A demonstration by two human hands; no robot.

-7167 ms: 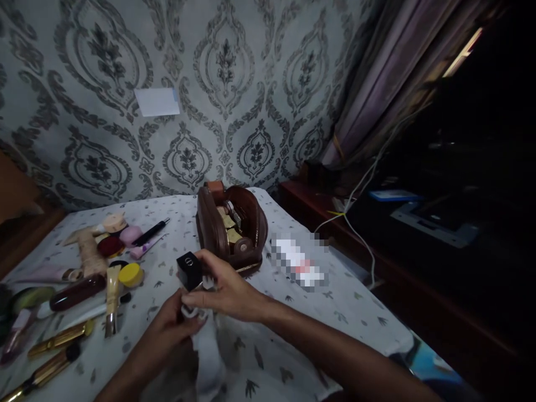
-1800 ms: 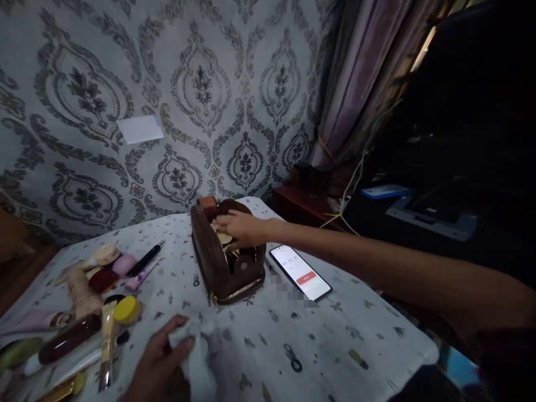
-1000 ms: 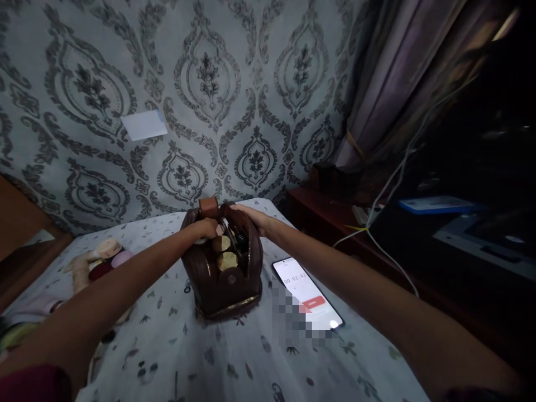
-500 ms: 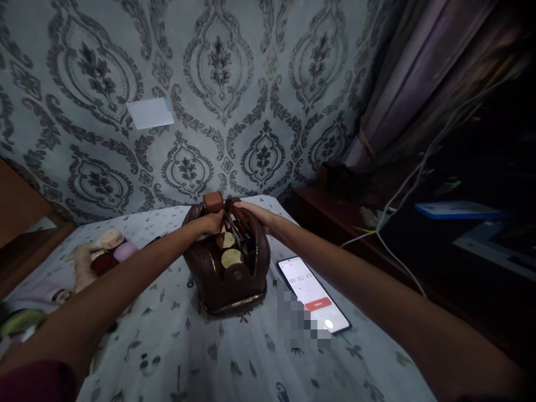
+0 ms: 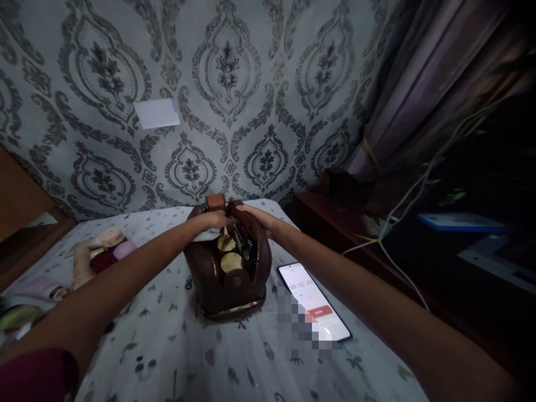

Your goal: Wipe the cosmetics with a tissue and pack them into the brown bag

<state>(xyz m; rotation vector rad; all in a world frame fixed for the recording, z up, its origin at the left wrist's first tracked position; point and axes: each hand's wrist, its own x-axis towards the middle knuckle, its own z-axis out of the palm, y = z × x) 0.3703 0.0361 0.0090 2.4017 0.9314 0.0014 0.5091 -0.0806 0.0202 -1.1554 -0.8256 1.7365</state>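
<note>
A brown leather cosmetic bag point(image 5: 228, 298) stands unzipped on the bed, its mouth facing up. Inside sit two round gold-topped containers point(image 5: 231, 262) and several dark, slim items point(image 5: 247, 245) along the right side. My left hand point(image 5: 214, 219) reaches into the far part of the bag, its fingers bunched together. Their tips are partly hidden, and what they hold I cannot make out. Beside them a small pale pink tip point(image 5: 225, 229) shows. My right hand point(image 5: 258, 216) grips the bag's far right rim, thumb side up, holding that wall outward.
A phone point(image 5: 316, 307) with a running timer lies right of the bag. Several cosmetics, among them a pink round item point(image 5: 125, 249) and a tube point(image 5: 37, 289), lie on the left under my forearm. White cables point(image 5: 387, 248) hang at the right by a dark red cabinet point(image 5: 322, 206).
My left hand has shifted slightly deeper and to the right in the bag. My right hand stays on the rim. The whole view has tilted a little.
</note>
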